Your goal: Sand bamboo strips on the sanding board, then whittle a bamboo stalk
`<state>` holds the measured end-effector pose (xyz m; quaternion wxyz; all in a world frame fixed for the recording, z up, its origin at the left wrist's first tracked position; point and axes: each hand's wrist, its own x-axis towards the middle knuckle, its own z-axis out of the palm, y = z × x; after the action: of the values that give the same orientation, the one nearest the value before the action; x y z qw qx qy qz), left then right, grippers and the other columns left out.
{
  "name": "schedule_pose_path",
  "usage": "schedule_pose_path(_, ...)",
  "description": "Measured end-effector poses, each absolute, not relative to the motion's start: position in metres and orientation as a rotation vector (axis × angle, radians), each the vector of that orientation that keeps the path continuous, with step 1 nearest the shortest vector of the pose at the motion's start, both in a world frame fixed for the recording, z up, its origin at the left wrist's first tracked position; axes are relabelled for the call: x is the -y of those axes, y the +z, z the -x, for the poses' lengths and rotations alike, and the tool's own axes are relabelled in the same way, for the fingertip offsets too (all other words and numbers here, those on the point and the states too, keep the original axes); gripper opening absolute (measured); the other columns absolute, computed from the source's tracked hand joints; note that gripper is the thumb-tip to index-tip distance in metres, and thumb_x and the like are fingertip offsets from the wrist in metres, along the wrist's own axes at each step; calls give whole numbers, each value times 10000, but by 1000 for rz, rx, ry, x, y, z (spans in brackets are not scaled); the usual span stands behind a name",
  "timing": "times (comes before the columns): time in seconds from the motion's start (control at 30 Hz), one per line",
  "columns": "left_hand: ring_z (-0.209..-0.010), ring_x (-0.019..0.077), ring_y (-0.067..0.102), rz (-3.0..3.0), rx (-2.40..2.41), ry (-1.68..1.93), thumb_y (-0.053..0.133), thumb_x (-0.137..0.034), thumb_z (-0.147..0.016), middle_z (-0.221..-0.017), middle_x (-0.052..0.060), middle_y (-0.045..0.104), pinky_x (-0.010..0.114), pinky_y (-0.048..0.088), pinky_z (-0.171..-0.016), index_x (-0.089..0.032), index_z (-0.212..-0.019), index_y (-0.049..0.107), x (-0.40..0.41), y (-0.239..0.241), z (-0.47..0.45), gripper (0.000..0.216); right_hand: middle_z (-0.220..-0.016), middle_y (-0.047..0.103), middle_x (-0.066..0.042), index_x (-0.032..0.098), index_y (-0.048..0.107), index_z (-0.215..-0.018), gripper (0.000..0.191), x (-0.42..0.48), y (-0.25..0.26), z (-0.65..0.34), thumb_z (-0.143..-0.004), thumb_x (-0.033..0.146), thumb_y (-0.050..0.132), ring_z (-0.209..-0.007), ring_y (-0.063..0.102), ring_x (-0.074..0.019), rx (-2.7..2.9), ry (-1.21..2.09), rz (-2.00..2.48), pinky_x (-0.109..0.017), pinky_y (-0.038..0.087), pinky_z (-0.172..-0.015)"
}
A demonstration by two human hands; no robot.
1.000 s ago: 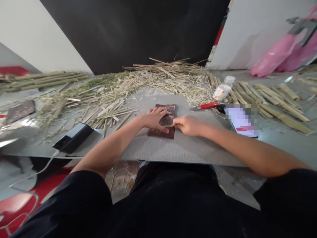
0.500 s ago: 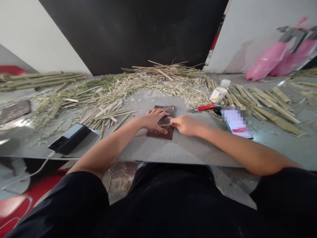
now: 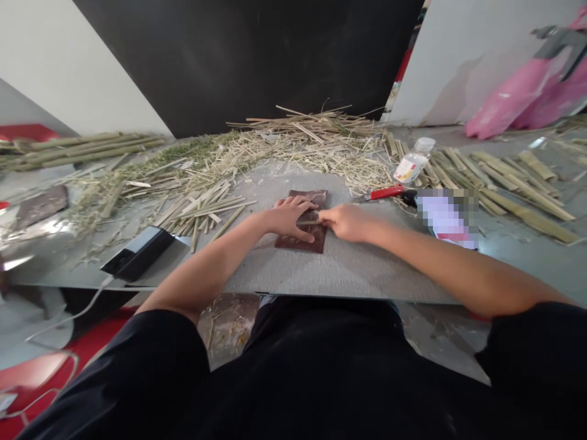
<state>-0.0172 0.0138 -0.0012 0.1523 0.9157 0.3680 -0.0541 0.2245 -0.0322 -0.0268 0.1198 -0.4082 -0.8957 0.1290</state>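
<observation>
1. Brown, flat and roughly rectangular, a sheet (image 3: 293, 245) was laid at the centre of the grey worktop (image 3: 389, 269), its surface scuffed with pale marks; whether it was made of leather or of something else could not be told.
2. Across the sheet a thin, straight, pale strip (image 3: 309, 222) was set, pointed towards three o'clock, its far end hidden under the left hand (image 3: 288, 221).
3. The left hand was spread palm down over the sheet, with the thumb parted widely from the fingers and the strip framed in the gap; how firmly it was pressed could not be told.
4. By the right hand (image 3: 347, 223), at the sheet's three o'clock edge, the strip's near end was pinched, the fingers being curled in tightly.
5. Towards twelve o'clock, dry, curly shavings (image 3: 293, 150) were heaped before a smooth black panel (image 3: 266, 61).
6. Towards ten o'clock, slim, flat slats (image 3: 202, 208) were strewn crosswise, with long, round, greenish poles (image 3: 96, 150) stacked farther out.
7. Between eight and nine o'clock, a dark, boxy device (image 3: 137, 253) was placed, joined to a white cable (image 3: 94, 300).
8. Towards two o'clock, a red-handled cutter (image 3: 386, 192) was laid near a clear, labelled bottle (image 3: 411, 164), which was tilted; farther out, glossy pink sprayers (image 3: 513, 98) were seen.
9. At three o'clock, a slab-shaped phone (image 3: 447, 220) was rested, with split, gutter-shaped canes (image 3: 527, 189) spread beyond it.
</observation>
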Motion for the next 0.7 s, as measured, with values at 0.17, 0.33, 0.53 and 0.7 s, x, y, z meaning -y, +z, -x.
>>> schedule_pose_path(0.17, -1580, 427, 196, -2631, -1045, -166, 653, -841, -728, -1724, 85, 258, 619, 198, -1262, -358, -1644, 280, -15, -3, 18, 1101, -939, 783, -61, 273, 742, -1057, 263, 28, -29, -226, -1004, 262, 485, -748, 636, -213, 2623, 306, 1198, -336, 328, -627)
schedule_pose_path(0.33, -1581, 413, 212, -2627, -1051, -153, 646, -871, -720, -1712, 90, 287, 598, 181, -1271, -357, -1640, 282, -14, -2, 18, 1116, -1017, 771, -79, 265, 748, -1116, 301, 22, -31, -234, -1029, 251, 460, -807, 639, -225, 2598, 187, 1236, -351, 368, -674)
schedule_pose_path(0.53, -1577, 428, 221, -2615, -1053, -162, 632, -886, -726, -1717, 106, 279, 634, 188, -1263, -351, -1644, 284, -12, 2, 17, 1118, -1350, 616, -135, 199, 721, -1109, 266, 28, -37, -237, -1045, 282, 476, -742, 589, -182, 2590, -23, 1159, -366, 389, -674)
schedule_pose_path(0.7, -1575, 451, 207, -2581, -1065, -194, 625, -886, -722, -1738, 95, 235, 646, 178, -1266, -361, -1659, 263, -10, 5, 16, 1133, -1170, 683, -121, 169, 718, -1052, 264, 23, -41, -239, -1047, 208, 457, -861, 625, -221, 2550, -23, 1127, -351, 389, -693)
